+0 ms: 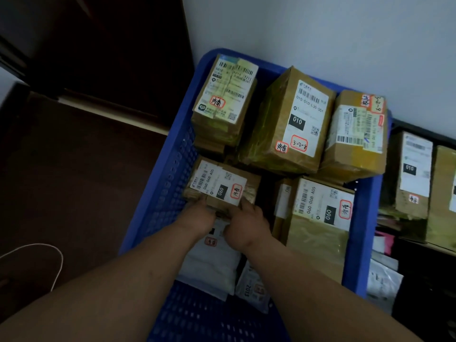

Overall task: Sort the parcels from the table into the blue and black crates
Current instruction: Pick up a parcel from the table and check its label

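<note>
Parcel [218,187] sits in blue crate [162,183], near-left corner, long axis left-right, just ahead of you. Your left hand [199,218] and right hand [246,227] grip its near edge.

Dark brown floor [74,181], blue crate [167,183] on it against the wall, black crate [419,129] alongside, white cord [59,262]

Three boxes stand along the far wall of the near crate [158,193]; two more sit before them. Both hands, left [199,218] and right [246,225], hold the left one [219,186]. Mailers [212,262] lie nearest. The other crate [419,129] stands right.
</note>
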{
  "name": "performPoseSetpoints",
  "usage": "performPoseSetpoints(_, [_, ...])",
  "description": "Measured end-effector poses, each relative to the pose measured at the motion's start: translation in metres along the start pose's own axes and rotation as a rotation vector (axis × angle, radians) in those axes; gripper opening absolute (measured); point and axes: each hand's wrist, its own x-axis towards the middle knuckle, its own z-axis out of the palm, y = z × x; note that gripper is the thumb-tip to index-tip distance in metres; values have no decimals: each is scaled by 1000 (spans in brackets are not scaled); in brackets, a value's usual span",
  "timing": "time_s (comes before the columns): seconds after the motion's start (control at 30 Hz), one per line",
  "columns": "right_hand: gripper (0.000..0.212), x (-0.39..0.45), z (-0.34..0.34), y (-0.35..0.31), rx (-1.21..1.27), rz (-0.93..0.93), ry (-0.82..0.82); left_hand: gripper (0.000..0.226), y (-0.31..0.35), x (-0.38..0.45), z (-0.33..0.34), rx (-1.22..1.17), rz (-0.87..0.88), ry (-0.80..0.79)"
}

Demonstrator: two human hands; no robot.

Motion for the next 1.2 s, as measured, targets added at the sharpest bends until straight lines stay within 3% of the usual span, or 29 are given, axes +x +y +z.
performPoseSetpoints(0.2, [56,-27,-6,9,-87,-168,137,68,-4,-37,5,212,38,166])
performPoseSetpoints(0.3, [49,-48,-19,14,-102,-230,210,53,1,-63,13,267,35,222])
performPoseSetpoints(0.53, [45,-115,-61,48,-184,-304,286,64,35,-147,47,347,62,362])
performPoseSetpoints(0.83, [42,-215,-83,110,-259,-259,373,64,63,-239,107,325,102,450])
performPoseSetpoints(1.03, [44,-283,-84,141,-255,-197,468,55,79,-276,131,406,252,526])
performPoseSetpoints(1.2, [41,-333,-62,176,-241,-128,526,57,78,-303,169,464,354,493])
